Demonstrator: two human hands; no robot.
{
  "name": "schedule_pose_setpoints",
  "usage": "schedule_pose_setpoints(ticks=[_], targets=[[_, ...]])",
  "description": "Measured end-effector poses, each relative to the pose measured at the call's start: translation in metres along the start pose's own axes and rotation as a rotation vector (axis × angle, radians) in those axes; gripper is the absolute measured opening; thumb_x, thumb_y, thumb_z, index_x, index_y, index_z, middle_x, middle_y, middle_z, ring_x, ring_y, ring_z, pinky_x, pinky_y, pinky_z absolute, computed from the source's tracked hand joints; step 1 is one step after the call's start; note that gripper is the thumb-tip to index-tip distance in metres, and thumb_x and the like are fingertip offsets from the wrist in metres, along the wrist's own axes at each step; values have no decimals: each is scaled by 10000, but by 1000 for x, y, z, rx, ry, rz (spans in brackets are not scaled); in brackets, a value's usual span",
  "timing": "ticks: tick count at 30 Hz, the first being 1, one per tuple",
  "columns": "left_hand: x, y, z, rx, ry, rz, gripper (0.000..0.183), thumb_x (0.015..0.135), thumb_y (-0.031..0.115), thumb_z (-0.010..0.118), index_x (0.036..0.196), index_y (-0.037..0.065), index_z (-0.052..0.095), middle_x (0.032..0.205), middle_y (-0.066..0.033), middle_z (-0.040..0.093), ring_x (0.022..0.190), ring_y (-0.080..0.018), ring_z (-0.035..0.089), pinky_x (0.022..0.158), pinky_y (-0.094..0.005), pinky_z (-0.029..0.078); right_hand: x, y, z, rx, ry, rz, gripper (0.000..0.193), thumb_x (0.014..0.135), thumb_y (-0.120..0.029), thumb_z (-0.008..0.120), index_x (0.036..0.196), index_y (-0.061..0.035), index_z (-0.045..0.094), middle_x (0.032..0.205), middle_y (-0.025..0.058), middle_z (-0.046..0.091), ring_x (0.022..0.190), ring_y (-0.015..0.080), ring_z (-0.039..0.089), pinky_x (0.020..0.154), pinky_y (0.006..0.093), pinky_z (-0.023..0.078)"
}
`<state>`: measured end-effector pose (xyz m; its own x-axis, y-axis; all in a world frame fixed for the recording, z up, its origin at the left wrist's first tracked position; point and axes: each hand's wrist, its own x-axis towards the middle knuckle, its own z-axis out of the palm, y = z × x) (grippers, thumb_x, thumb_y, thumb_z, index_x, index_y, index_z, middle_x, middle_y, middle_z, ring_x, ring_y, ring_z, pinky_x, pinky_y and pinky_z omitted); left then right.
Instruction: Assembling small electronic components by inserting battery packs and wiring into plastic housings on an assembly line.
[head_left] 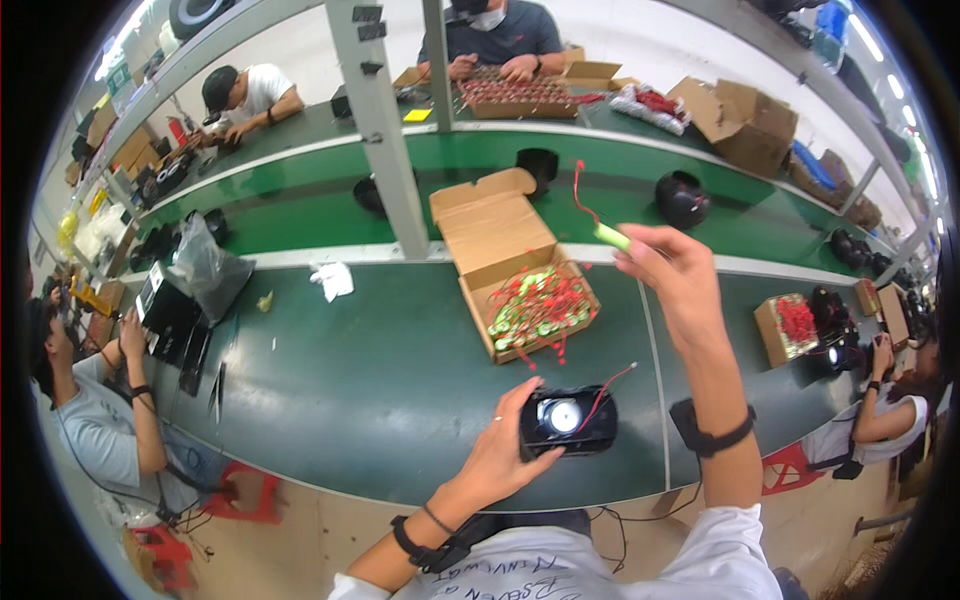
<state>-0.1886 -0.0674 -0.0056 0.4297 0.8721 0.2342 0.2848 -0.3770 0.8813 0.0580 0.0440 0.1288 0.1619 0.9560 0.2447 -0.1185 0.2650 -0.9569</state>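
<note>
My left hand (502, 447) grips the left side of a black rounded housing (535, 440) above the front of the green bench. A bright round disc (566, 416) sits in the middle of this housing, and a thin red wire (597, 402) sticks out to its upper right. Raised to the right, my right hand (678, 270) pinches a small light-green cylindrical cell (611, 237) between thumb and fingers. From the cell's far end a red lead with a small plug (580, 180) rises. Between my hands and the conveyor, an open cardboard box (497, 232) holds many similar green cells with red leads.
Beyond the bench (350, 380) runs a green conveyor (620, 175) carrying black round parts (682, 198). A metal post (385, 150) stands left of the box. White tissue (332, 281), a grey plastic bag (205, 268) and tweezers (217, 390) lie leftward. Co-workers sit on both sides and opposite.
</note>
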Motion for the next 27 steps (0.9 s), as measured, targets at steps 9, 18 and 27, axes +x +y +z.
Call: schedule_pose_setpoints(ticks=[9,18,27], targets=[[21,3,3,-4,-49,83,1053,815,86,901,1641,38,251,1564,-242,456,1430,-401,510,1209,-472,418,-145,29,-1,-84,-93,225,421,1091,-125,634,1476,-5,512,960,79,693,756,99,607,674,261,519],[24,5,-3,-56,-121,71,1083,769,-2,893,1645,48,257,1583,-230,433,1445,-400,499,1212,-464,420,-177,51,11,743,-123,473,565,1108,-253,636,1581,-17,434,1075,115,666,822,142,604,712,303,522],[26,-2,-10,-116,-159,75,1066,804,6,854,1663,83,227,1586,-280,390,1408,-523,490,1151,-501,471,-181,76,24,-114,-35,-90,341,1039,-7,685,1348,1,539,1174,208,729,1082,259,752,904,381,640]])
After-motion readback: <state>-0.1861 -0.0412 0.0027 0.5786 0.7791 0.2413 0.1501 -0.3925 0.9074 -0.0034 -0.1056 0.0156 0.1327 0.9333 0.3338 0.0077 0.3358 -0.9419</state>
